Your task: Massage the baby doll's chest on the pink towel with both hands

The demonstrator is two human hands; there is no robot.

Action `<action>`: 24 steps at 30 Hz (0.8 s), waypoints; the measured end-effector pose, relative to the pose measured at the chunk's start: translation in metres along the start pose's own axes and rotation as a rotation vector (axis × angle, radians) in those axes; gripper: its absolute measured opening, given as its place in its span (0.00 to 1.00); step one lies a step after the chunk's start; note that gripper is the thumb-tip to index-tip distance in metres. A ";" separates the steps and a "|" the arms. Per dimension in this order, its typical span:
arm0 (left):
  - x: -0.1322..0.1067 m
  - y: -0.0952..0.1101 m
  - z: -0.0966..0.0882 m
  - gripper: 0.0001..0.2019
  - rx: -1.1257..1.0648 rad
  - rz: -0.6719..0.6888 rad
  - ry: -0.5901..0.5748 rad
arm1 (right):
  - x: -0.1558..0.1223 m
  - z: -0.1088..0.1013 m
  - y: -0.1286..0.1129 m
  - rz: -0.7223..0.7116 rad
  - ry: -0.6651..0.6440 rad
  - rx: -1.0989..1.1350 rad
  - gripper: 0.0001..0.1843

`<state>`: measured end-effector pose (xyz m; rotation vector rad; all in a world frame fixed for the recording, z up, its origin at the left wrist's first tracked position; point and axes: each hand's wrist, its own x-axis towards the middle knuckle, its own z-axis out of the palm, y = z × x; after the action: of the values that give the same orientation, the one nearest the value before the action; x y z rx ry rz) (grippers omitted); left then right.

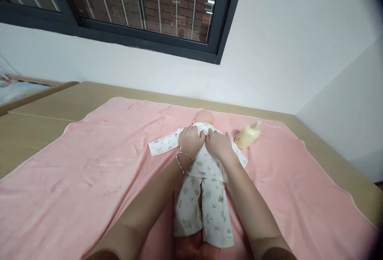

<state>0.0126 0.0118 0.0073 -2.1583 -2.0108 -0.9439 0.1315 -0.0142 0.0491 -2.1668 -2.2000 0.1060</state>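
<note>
A baby doll [204, 117] lies lengthwise before me, its bald head at the far end and no face showing. It wears a white printed top [203, 164] and matching trousers [214, 208]; one sleeve reaches out to the left. My left hand [190, 139], with a bracelet [182, 161] at the wrist, rests on the doll's upper body just below the neck. Beside it my right hand [219, 142] lies on the same part, the thumbs nearly meeting. Both hands have their fingers laid over the cloth, fingertips partly hidden.
A pale yellow bottle [247, 135] lies tilted right of the doll. Under everything spreads a pink blanket [119, 152] over a wooden surface [32, 132]. Behind stand a white wall [263, 52] and a dark-framed window [149, 36] with bars.
</note>
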 end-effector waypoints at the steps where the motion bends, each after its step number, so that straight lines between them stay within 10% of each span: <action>1: 0.001 0.000 -0.001 0.15 -0.006 -0.006 -0.012 | 0.004 0.002 0.003 0.015 -0.008 0.033 0.28; 24: 0.005 -0.002 -0.003 0.16 -0.082 -0.010 -0.092 | 0.018 0.007 0.014 0.080 0.044 0.239 0.25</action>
<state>0.0091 0.0154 0.0117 -2.2757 -2.0603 -0.9621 0.1446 0.0040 0.0407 -2.1037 -1.9638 0.3053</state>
